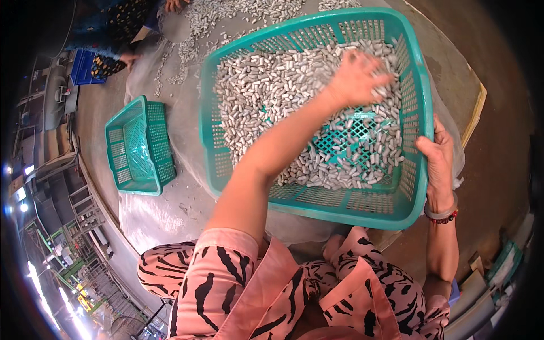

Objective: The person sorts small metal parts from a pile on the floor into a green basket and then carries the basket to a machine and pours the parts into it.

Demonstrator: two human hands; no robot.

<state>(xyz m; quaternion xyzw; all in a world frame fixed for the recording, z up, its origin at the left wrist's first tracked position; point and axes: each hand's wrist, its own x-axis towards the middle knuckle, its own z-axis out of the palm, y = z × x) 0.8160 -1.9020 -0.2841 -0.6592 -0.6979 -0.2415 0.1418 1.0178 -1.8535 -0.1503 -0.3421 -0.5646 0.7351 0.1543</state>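
A large green plastic basket (317,203) with slotted walls is spread with many small grey-white, capsule-shaped pieces (272,85). My left hand (361,78) reaches across it and is over the pieces at the far right, its fingers spread and slightly blurred by motion. I see nothing held in it. With my right hand (441,161) I grip the basket's right rim, thumb on top and fingers round the outside. Near the basket's middle right the pieces thin out, and the lattice floor (347,133) shows through.
A smaller green basket (136,148) stands to the left on the plastic-covered work surface (156,218). More loose pieces (212,17) lie heaped beyond the large basket. At the far left, another person's hand (129,59) is near a blue crate (85,67).
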